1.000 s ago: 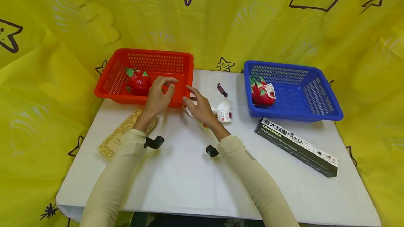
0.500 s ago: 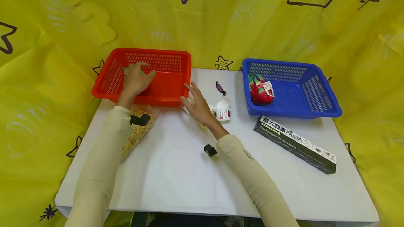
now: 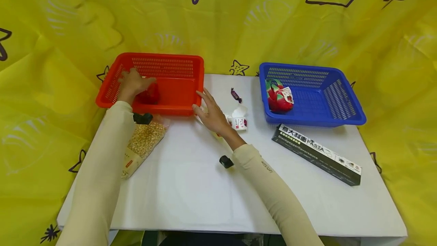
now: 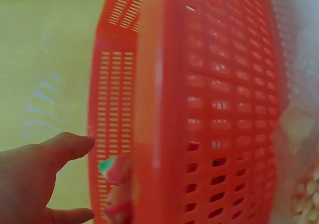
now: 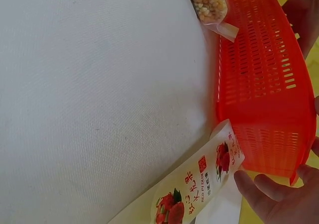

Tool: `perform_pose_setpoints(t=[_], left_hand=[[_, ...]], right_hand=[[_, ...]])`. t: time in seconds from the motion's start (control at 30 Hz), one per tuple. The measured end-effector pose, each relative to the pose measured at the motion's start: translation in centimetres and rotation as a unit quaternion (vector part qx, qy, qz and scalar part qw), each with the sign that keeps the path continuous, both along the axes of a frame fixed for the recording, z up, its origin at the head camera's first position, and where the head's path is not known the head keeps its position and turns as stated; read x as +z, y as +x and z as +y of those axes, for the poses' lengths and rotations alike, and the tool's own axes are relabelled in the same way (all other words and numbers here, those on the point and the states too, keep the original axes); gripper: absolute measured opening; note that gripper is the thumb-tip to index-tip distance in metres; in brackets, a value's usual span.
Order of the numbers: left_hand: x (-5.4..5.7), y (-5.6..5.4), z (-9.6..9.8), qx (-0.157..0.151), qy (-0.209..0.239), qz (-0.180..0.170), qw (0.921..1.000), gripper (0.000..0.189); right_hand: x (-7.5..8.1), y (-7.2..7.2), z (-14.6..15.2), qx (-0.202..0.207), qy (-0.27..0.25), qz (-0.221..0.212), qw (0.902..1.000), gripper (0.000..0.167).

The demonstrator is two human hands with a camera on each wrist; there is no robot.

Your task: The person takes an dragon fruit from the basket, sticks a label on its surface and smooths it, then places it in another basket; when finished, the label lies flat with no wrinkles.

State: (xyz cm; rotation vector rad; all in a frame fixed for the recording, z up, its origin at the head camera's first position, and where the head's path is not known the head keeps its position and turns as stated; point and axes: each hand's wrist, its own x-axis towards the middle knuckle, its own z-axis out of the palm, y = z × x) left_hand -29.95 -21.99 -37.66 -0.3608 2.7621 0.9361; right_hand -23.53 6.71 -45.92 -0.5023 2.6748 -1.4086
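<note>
My left hand [image 3: 131, 83] reaches over the left part of the red basket [image 3: 181, 90], thumb and fingers spread. Just by it in the basket is a red dragon fruit [image 3: 149, 95], partly covered by the hand. Its green-tipped skin [image 4: 118, 170] shows beyond the rim in the left wrist view. My right hand [image 3: 213, 115] is at the basket's right end, with straight fingers right at the rim. Under that hand lies a white printed carton [image 5: 202, 176] with dragon fruit pictures and the words RED PITAYA, mostly hidden in the head view.
A bag of corn kernels [image 3: 145, 139] lies before the red basket, partly under the left sleeve. A wrapped candy [image 3: 236, 95] lies between the baskets. The blue basket [image 3: 317, 105] holds another dragon fruit [image 3: 280, 98]. A black pasta box [image 3: 317, 155] lies before it.
My left hand has moved left, deeper over the red basket, to the dragon fruit. The corn bag has swung round and shifted right. The right hand stays at the basket's right end.
</note>
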Motion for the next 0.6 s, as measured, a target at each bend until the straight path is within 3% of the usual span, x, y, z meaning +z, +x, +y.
perform_pose_setpoints(t=[0.13, 0.37, 0.6], left_hand=[[-0.8, -0.5, -0.1, -0.001, -0.005, -0.001, 1.0, 0.104], [-1.7, -0.5, -0.4, 0.015, 0.018, -0.013, 0.9996, 0.089], [-2.2, -0.9, -0.6, 0.017, 0.049, -0.039, 0.9979, 0.102]], right_hand=[[0.0, 0.0, 0.0, 0.0, 0.01, 0.0, 1.0, 0.063], [0.2, 0.0, 0.0, -0.001, 0.024, -0.011, 0.9996, 0.063], [0.4, 0.1, 0.0, 0.001, 0.021, -0.013, 0.9997, 0.063]])
